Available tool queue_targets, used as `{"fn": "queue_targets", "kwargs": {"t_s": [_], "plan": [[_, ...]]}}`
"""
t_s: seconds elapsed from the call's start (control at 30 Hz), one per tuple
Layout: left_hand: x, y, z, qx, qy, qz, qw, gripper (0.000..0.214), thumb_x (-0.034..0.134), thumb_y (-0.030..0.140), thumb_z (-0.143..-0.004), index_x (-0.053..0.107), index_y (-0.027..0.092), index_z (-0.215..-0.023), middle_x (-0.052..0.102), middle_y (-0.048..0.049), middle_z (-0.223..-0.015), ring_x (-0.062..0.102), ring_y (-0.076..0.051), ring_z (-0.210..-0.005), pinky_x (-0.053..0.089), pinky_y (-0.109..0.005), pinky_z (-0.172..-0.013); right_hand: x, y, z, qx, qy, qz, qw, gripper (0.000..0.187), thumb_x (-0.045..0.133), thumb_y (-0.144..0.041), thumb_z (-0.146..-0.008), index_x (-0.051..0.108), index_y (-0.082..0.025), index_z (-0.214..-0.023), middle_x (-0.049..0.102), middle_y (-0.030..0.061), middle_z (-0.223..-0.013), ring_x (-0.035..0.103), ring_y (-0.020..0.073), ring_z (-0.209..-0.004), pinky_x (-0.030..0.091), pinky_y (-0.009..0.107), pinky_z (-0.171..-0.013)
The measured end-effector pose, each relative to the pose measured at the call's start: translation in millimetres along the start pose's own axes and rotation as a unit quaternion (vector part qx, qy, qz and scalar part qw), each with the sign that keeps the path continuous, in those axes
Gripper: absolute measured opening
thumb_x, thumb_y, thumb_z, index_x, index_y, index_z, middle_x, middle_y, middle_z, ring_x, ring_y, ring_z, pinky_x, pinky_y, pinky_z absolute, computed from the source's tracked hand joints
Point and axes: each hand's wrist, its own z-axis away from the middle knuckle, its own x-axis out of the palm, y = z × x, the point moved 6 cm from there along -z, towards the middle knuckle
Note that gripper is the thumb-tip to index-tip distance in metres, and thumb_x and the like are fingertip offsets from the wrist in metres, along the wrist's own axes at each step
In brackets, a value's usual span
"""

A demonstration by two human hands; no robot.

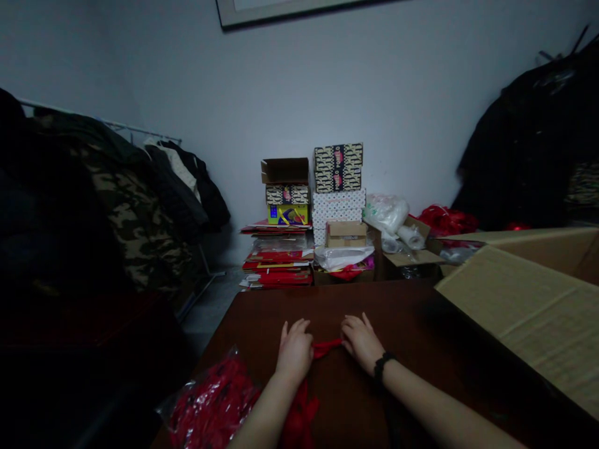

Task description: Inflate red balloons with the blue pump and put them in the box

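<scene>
A narrow red cloth strip [326, 348] stretches between my two hands, just above or on the brown table [365, 399]; I cannot tell which. My left hand [296, 350] pinches its left end, with some fingers lifted. At the strip's other end, my right hand [361, 338] grips it with bent fingers, and a dark band [382, 366] circles that wrist. More red cloth [304, 415] lies beside and partly behind my left forearm. To the left is a clear plastic bag [213, 399] full of red items, partly covered by the forearm.
An open cardboard box [524, 312] stands on the right, one flap leaning over the table. Behind the table are stacked patterned boxes [337, 167], a pile of red flat packs [276, 268] and clear plastic rolls [410, 237]. Clothes [126, 212] hang on a rack at left.
</scene>
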Motion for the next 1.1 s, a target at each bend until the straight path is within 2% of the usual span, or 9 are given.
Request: {"fn": "queue_targets", "kwargs": {"t_s": [0.17,0.37,0.53,0.67,0.77,0.93,1.1], "plan": [[-37.9,14.7,42.9,0.008,0.026,0.006,1.0,0.023,0.05,0.011,-0.073,0.068,0.023,-0.08,0.053,-0.0037,-0.132,0.038,-0.02,-0.129,0.011,-0.047,-0.112,-46.9,-32.4,46.5,-0.048,0.016,-0.018,0.999,0.012,0.05,-0.019,-0.079,0.057,-0.025,-0.085,0.062,-0.0006,-0.107,0.04,0.0191,-0.125,0.004,0.051,-0.111],[-61.6,34.9,96.9,-0.017,0.017,0.013,1.0,0.026,0.049,0.013,-0.073,0.068,0.023,-0.087,0.051,-0.0041,-0.135,0.036,-0.02,-0.13,0.012,-0.047,-0.111,-97.1,-77.0,93.7,-0.078,0.044,-0.016,0.996,0.014,0.046,-0.021,-0.083,0.059,-0.025,-0.086,0.058,0.0008,-0.117,0.036,0.019,-0.128,0.005,0.051,-0.111],[-85.2,69.6,137.0,-0.016,0.032,0.05,0.998,0.028,0.051,0.019,-0.075,0.065,0.026,-0.099,0.048,-0.0026,-0.138,0.034,-0.02,-0.131,0.013,-0.047,-0.111,-125.8,-115.3,121.2,-0.116,0.043,-0.013,0.992,0.016,0.047,-0.021,-0.08,0.062,-0.024,-0.085,0.059,0.0019,-0.116,0.037,0.0198,-0.127,0.003,0.051,-0.112],[-96.2,101.1,158.4,0.018,0.04,0.101,0.994,0.023,0.058,0.031,-0.075,0.066,0.027,-0.096,0.047,-0.0033,-0.137,0.035,-0.023,-0.13,0.016,-0.05,-0.11,-137.4,-138.4,138.6,-0.131,0.035,-0.017,0.991,0.014,0.05,-0.022,-0.077,0.064,-0.024,-0.081,0.062,0.0016,-0.109,0.041,0.0207,-0.124,-0.002,0.051,-0.111],[-96.7,115.2,171.1,0.024,0.041,0.125,0.991,0.022,0.062,0.031,-0.073,0.067,0.027,-0.094,0.049,-0.0029,-0.136,0.037,-0.024,-0.129,0.018,-0.05,-0.11,-141.8,-148.6,151.5,-0.131,0.025,-0.023,0.991,0.012,0.051,-0.024,-0.076,0.064,-0.024,-0.077,0.064,0.0007,-0.103,0.044,0.0205,-0.121,-0.004,0.05,-0.111],[-88.1,121.5,192.2,0.024,0.054,0.157,0.986,0.024,0.053,0.018,-0.076,0.071,0.028,-0.088,0.055,-0.0013,-0.13,0.042,-0.023,-0.125,0.021,-0.047,-0.109,-137.3,-152.1,172.9,-0.107,0.001,-0.032,0.994,0.01,0.054,-0.026,-0.073,0.062,-0.023,-0.068,0.065,0.0018,-0.1,0.047,0.0218,-0.118,0.0,0.054,-0.109],[-77.0,118.2,199.1,0.012,0.044,0.166,0.985,0.021,0.055,0.013,-0.072,0.071,0.024,-0.08,0.058,-0.0025,-0.126,0.044,-0.023,-0.123,0.024,-0.047,-0.108,-123.5,-152.2,181.4,-0.08,-0.021,-0.036,0.996,0.009,0.056,-0.024,-0.069,0.06,-0.022,-0.061,0.066,0.0026,-0.093,0.054,0.0219,-0.107,0.01,0.057,-0.107]]}}
